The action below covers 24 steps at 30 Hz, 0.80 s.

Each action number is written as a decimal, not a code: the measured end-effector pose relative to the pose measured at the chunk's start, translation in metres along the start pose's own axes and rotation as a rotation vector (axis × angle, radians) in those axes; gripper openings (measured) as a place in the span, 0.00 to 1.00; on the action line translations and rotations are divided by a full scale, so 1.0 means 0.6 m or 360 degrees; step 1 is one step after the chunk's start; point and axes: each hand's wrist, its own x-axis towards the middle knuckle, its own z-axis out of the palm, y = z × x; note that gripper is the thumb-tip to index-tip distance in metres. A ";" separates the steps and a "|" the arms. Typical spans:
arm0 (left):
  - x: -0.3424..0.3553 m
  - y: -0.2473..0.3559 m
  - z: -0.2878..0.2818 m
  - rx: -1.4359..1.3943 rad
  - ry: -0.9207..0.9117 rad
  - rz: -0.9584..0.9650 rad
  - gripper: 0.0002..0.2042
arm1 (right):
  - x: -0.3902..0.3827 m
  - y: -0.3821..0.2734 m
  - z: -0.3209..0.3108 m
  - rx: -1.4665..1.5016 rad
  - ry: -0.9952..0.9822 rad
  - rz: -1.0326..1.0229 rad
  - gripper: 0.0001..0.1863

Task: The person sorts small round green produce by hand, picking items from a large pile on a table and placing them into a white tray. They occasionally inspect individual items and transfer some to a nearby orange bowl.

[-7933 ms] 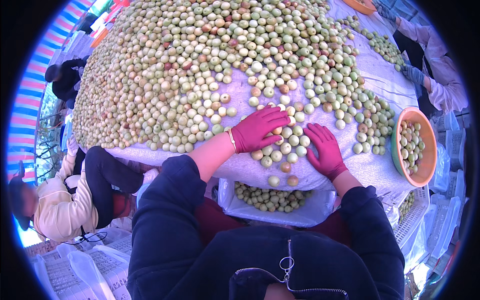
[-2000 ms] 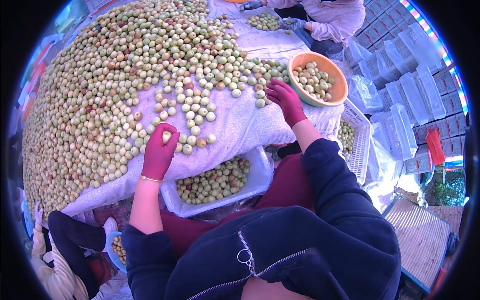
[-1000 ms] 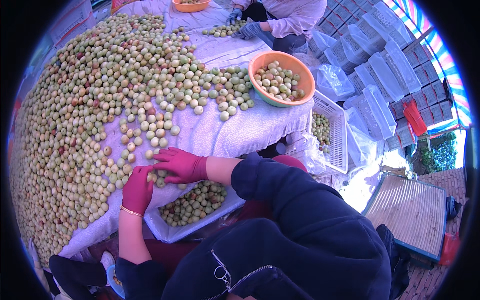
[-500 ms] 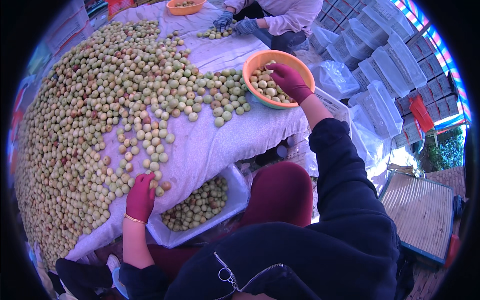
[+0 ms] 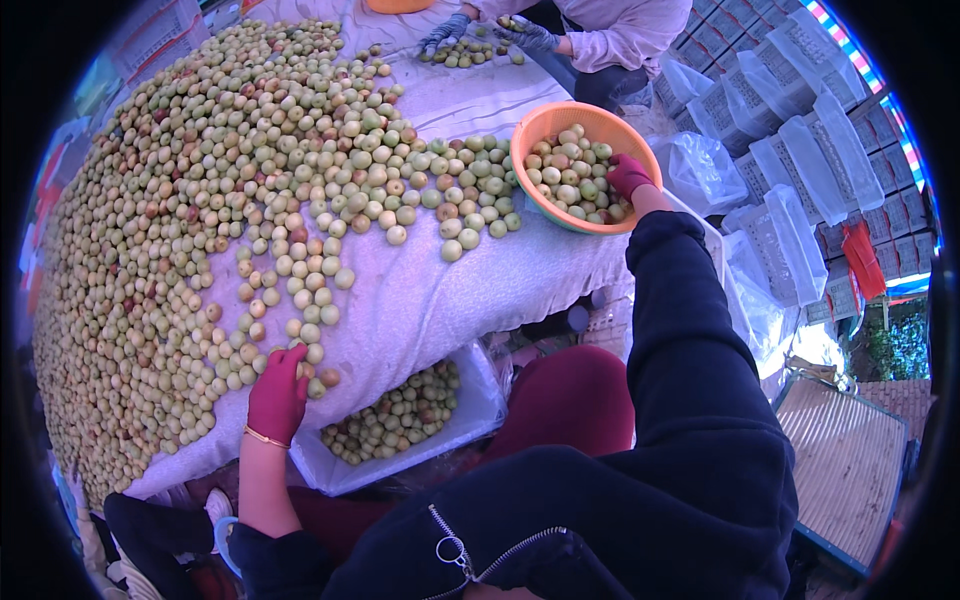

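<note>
A wide heap of small round fruits [image 5: 230, 150], green with reddish blushes, covers the left of a cloth-covered table [image 5: 410, 290]. In a maroon glove, my left hand [image 5: 277, 395] rests at the heap's near edge, thumb and fingers closed around a small fruit. My right hand [image 5: 630, 178], gloved alike, reaches over the right rim of an orange basket [image 5: 540, 118] holding many such fruits. Its fingers curl down among them, and their tips are hidden; I cannot make out what they grip.
Below the table edge, a lined white crate [image 5: 480, 385] holds more fruits. Across the table a person's gloved hands [image 5: 530, 35] handle fruits by a small pile. Stacked lined crates [image 5: 770, 160] stand at the right, behind a slatted panel [image 5: 845, 460].
My right hand has moved from above the basket's middle to its right side, down onto the fruits. The view has shifted slightly. My left hand stays at the same fruits.
</note>
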 end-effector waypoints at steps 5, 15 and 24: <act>0.007 0.003 -0.005 -0.0020 -0.0054 0.0012 0.21 | -0.027 -0.013 -0.016 0.0073 0.0093 -0.0058 0.24; 0.001 0.003 0.000 -0.0183 -0.0108 0.0031 0.25 | -0.306 -0.245 -0.069 0.1901 -0.0020 -0.1014 0.25; -0.027 0.005 0.002 -0.0052 -0.0173 0.0064 0.25 | -0.502 -0.401 -0.081 0.1336 -0.0012 -0.1439 0.24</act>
